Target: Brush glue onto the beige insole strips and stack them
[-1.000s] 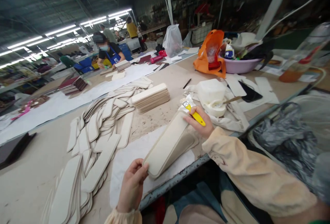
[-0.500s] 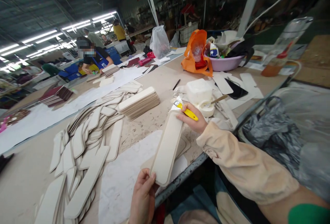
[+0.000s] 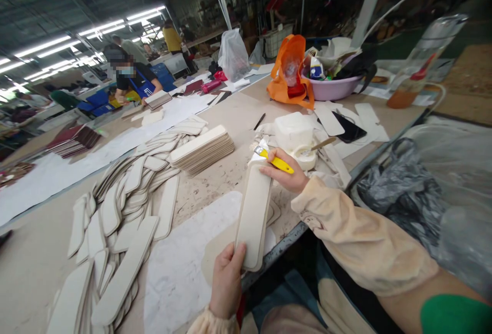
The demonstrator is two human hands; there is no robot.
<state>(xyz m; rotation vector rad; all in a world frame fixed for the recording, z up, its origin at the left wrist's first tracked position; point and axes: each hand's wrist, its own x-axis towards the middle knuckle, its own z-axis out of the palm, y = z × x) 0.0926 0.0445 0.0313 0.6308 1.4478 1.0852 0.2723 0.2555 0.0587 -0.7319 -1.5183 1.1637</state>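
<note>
Between my two hands is a long off-white board strip [image 3: 253,216] with rounded ends, tilted over the near table edge. My left hand [image 3: 228,275] is closed on its lower end, thumb on top. My right hand [image 3: 286,172] grips a yellow-handled brush [image 3: 282,164], its fingers also at the strip's upper end. The bristles are hard to make out against white material behind. Another rounded board piece [image 3: 215,252] lies under the strip, on a white sheet [image 3: 188,252]. Just beyond my right hand stands a white plastic tub [image 3: 294,129], beside a small dish [image 3: 306,159] with a stick.
Loose strips [image 3: 126,283] heap on the left, near a neat stack [image 3: 203,152]. An orange bag [image 3: 290,72], a purple basin [image 3: 334,88], a phone [image 3: 348,129] and a bottle [image 3: 413,83] stand farther back. Grey plastic bags [image 3: 400,185] fill the right. A co-worker [image 3: 134,78] works across the table.
My left hand has moved up and right with the strip's lower end, so the strip stands steeper. More of the board piece underneath shows. My right hand keeps the brush; the view shifted slightly.
</note>
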